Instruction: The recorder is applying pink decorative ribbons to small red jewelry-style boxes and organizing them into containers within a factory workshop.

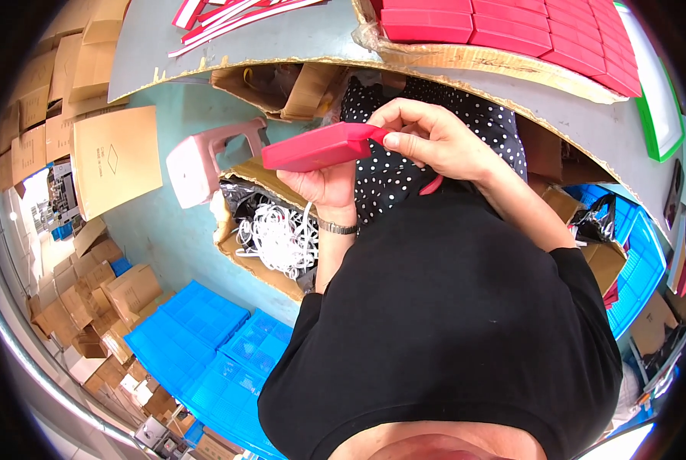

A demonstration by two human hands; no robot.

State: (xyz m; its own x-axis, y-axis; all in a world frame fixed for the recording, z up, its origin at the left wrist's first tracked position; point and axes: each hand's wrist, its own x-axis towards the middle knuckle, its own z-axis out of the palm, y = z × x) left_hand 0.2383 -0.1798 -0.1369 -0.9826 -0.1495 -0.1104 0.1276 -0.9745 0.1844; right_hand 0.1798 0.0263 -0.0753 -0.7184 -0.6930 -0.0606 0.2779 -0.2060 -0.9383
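A flat red box point(312, 150) is held up in front of my lap, its long side roughly level. My left hand point(324, 186) grips it from below; most of those fingers are hidden behind it. At the box's right end, my right hand point(435, 139) pinches a red strip point(377, 133) between thumb and finger. The strip seems to run from that end of the box, though the join is hard to make out. A short red curved piece point(432, 185) shows below my right hand, against my dark clothing.
On the grey table point(282, 42) lie red-and-white strips point(243, 21) and a cardboard tray point(504, 60) packed with red boxes point(512, 31). A pink stool point(197, 165), a carton of white strips point(282, 238) and blue crates point(205, 330) stand to the left.
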